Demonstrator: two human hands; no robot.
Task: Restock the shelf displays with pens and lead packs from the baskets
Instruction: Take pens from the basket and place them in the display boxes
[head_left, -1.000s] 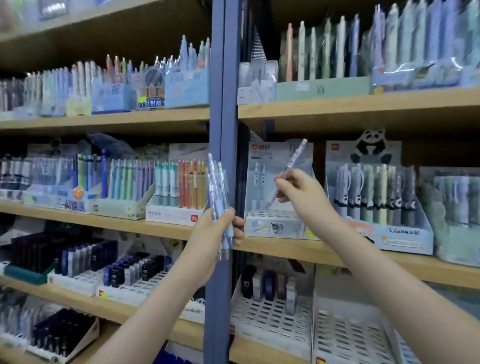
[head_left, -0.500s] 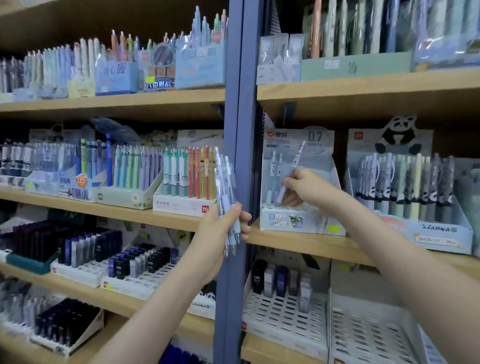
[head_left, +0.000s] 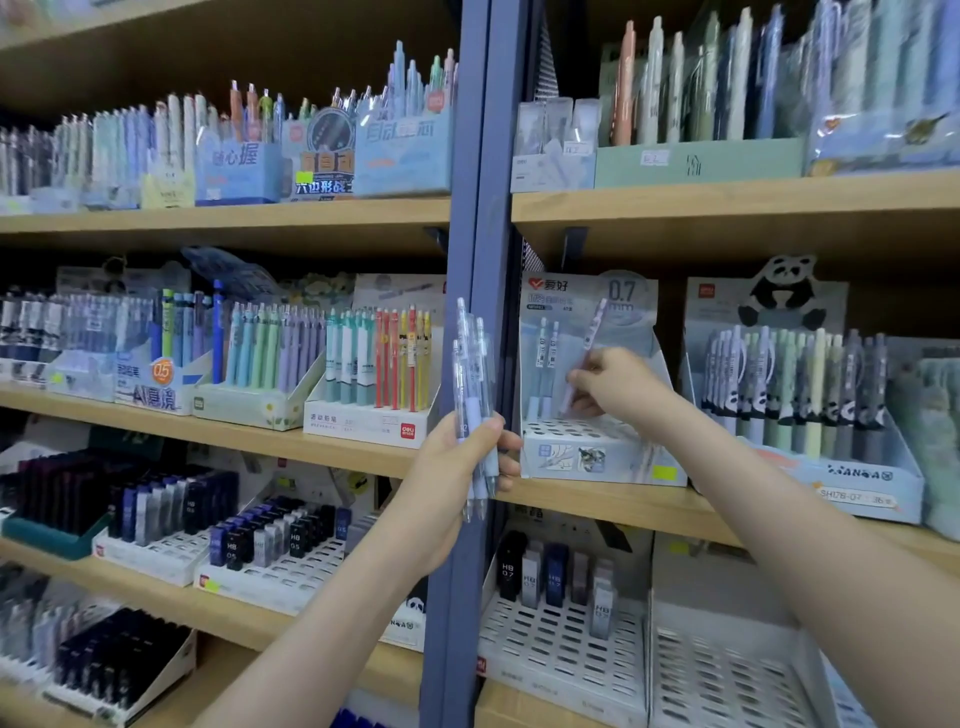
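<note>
My right hand (head_left: 615, 387) pinched one pen (head_left: 589, 345) near its lower end, just above the holed top of the 0.7 box (head_left: 597, 457), which stood on the middle shelf (head_left: 597, 506) right of the blue post (head_left: 467, 208). The pen leaned: its tip pointed down and a little to the left, toward the holes, and its clip end went up to the right, in front of the back card. Two pens (head_left: 545, 364) stood upright in the box just left of it. So the free holes lay directly under my right hand, and I judged that the pen needed to come closer to upright before the tip could enter one. My left hand (head_left: 457, 467) gripped a bundle (head_left: 472, 395) of similar clear pens, upright, in front of the post and near the left edge of the box, apart from it. The right hand was the nearer one to the box.
</note>
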